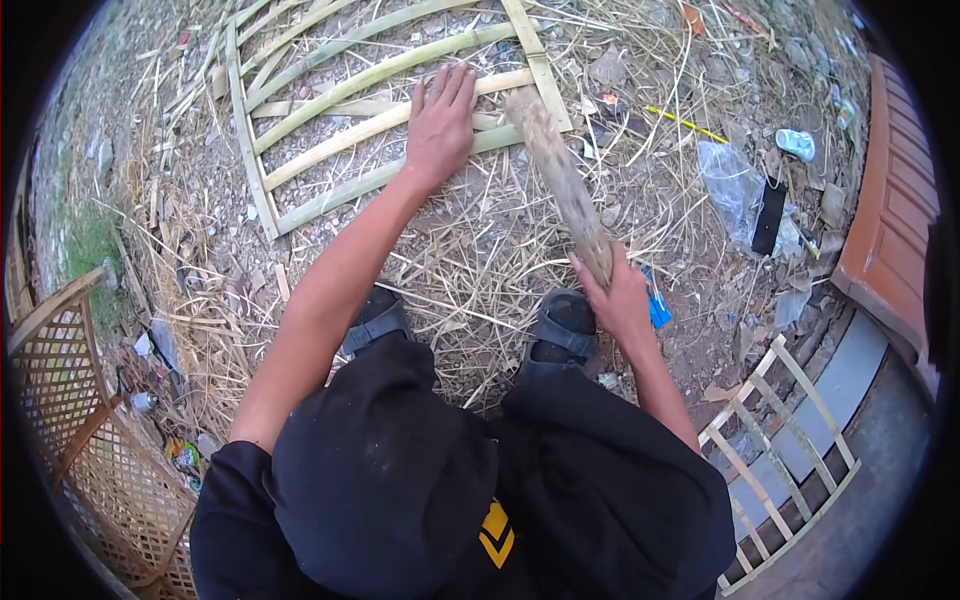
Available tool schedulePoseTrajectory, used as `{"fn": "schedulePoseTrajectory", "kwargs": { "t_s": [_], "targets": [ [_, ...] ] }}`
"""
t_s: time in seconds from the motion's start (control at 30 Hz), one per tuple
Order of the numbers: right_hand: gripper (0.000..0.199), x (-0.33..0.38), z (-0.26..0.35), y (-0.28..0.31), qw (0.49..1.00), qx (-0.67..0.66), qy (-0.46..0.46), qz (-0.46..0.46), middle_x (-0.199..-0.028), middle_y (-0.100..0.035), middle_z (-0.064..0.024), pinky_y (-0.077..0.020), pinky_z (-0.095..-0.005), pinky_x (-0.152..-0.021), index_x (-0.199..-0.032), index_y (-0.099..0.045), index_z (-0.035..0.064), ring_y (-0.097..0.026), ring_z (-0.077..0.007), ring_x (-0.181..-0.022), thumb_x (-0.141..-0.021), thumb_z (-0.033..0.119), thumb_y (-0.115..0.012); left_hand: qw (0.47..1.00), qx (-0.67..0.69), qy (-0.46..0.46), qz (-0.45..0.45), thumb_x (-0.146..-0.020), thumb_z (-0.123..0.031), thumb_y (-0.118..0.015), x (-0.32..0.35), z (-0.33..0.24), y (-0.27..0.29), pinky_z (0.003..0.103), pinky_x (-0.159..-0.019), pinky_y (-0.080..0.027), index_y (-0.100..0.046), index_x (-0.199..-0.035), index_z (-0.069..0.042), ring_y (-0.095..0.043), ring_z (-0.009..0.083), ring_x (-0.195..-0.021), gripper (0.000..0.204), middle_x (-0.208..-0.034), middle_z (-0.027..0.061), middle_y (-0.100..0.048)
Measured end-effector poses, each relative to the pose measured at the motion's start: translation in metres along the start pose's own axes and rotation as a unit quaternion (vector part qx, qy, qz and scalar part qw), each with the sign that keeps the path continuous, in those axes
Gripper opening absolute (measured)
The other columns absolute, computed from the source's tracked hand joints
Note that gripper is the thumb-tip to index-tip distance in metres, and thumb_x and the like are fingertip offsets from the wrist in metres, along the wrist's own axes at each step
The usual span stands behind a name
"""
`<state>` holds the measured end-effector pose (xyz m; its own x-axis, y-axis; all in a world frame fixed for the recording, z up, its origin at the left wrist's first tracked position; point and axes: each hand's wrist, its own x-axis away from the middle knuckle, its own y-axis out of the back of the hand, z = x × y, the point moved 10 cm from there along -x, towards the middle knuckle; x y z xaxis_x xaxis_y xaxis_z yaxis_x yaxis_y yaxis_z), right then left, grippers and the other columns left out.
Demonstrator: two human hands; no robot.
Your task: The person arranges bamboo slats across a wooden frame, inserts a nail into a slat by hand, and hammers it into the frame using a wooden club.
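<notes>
A frame of split bamboo slats (385,70) lies on the ground ahead of me. My left hand (441,130) rests flat on it, fingers stretched across a pale slat (345,142) close to the frame's right side. In my right hand (622,300) is a thick, rough wooden stick (562,175), gripped at its near end. The stick slants forward and left, and its blurred far end is over or against that slat by the right side strip (545,85); contact cannot be made out. A blue packet (656,300) lies beside my right hand.
Straw and bamboo shavings (480,240) litter the ground around my shoes. A yellow-and-black stick (685,124), a clear plastic bag (728,185) and a crumpled can (796,144) lie right. A smaller slatted frame (790,480) leans lower right; woven lattice (110,480) stands lower left.
</notes>
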<state>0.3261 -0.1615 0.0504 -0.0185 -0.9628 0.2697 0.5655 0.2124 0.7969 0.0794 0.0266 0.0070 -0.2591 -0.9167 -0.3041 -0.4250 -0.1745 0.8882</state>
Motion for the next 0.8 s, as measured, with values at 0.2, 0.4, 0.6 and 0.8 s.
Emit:
{"fn": "schedulePoseTrajectory", "kwargs": {
  "t_s": [0.2,0.4,0.6,0.8],
  "targets": [
    [0.046,0.020,0.044,0.079,0.954,-0.226,0.110,-0.165,-0.082,-0.071,-0.0272,-0.0577,-0.0437,-0.062,-0.123,-0.056,-0.0029,-0.072,-0.0456,-0.073,-0.094,0.029,-0.074,1.000,-0.015,0.008,-0.008,-0.105,-0.018,-0.043,0.003,0.014,0.010,0.055,-0.123,-0.023,-0.048,-0.149,-0.003,-0.038,0.0342,-0.149,0.046,-0.158,0.0134,-0.046],
    [0.043,-0.007,0.004,-0.003,0.999,0.042,0.010,0.029,-0.076,-0.068,-0.0274,-0.0536,-0.0515,-0.061,-0.118,-0.056,-0.0007,-0.067,-0.0509,-0.070,-0.097,0.034,-0.070,0.999,-0.041,-0.017,-0.022,-0.105,-0.019,-0.040,0.012,0.005,-0.001,0.059,-0.122,-0.023,-0.050,-0.147,0.000,-0.038,0.0348,-0.149,0.047,-0.157,0.0146,-0.046],
    [0.032,0.004,0.037,0.032,0.972,-0.220,0.035,-0.078,-0.072,-0.068,-0.0167,-0.0520,-0.0396,-0.057,-0.109,-0.056,-0.0005,-0.071,-0.0323,-0.062,-0.096,0.024,-0.072,1.000,-0.006,0.016,-0.026,-0.106,-0.019,-0.040,0.005,0.014,0.007,0.058,-0.122,-0.024,-0.050,-0.146,-0.001,-0.040,0.0349,-0.147,0.045,-0.155,0.0141,-0.049],
    [0.041,0.005,0.010,-0.001,0.998,-0.065,0.000,-0.021,-0.070,-0.066,-0.0257,-0.0523,-0.0467,-0.057,-0.108,-0.056,-0.0030,-0.069,-0.0451,-0.067,-0.097,0.034,-0.069,1.000,0.000,0.005,-0.030,-0.106,-0.020,-0.042,-0.001,0.003,0.006,0.057,-0.122,-0.024,-0.050,-0.147,-0.003,-0.041,0.0346,-0.147,0.045,-0.156,0.0139,-0.049]
  ]
}}
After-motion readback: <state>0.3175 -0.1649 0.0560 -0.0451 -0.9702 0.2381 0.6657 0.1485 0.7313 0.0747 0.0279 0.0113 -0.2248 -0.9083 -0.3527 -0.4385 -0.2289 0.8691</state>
